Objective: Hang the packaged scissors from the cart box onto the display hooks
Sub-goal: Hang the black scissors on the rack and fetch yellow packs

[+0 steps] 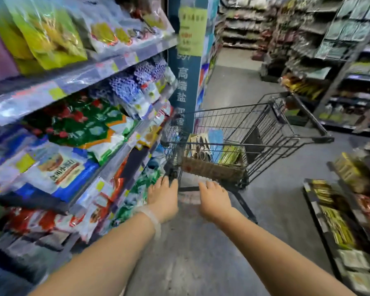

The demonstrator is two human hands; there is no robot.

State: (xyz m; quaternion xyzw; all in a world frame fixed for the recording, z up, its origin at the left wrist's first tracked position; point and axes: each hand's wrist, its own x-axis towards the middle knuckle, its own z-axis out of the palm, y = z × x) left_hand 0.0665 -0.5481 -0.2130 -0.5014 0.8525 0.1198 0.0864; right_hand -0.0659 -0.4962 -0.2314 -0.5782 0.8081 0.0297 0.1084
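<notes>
2 hands [163, 198] [214, 199] nr cart [265, 133] – blurred

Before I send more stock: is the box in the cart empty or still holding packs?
Still holding packs: several flat packs stand upright in the cardboard box inside the cart.

Dark metal wire cart [254, 127]; brown cardboard box [212, 170]; glossy plastic bags [51, 33]; matt grey floor [201, 253].

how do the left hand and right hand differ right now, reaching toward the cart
The left hand wears a pale band at the wrist; the right hand has a bare wrist. The left hand is beside the shelf of bagged goods; the right hand is over open floor. Both stretch, fingers extended, toward the cart and hold nothing.
</notes>
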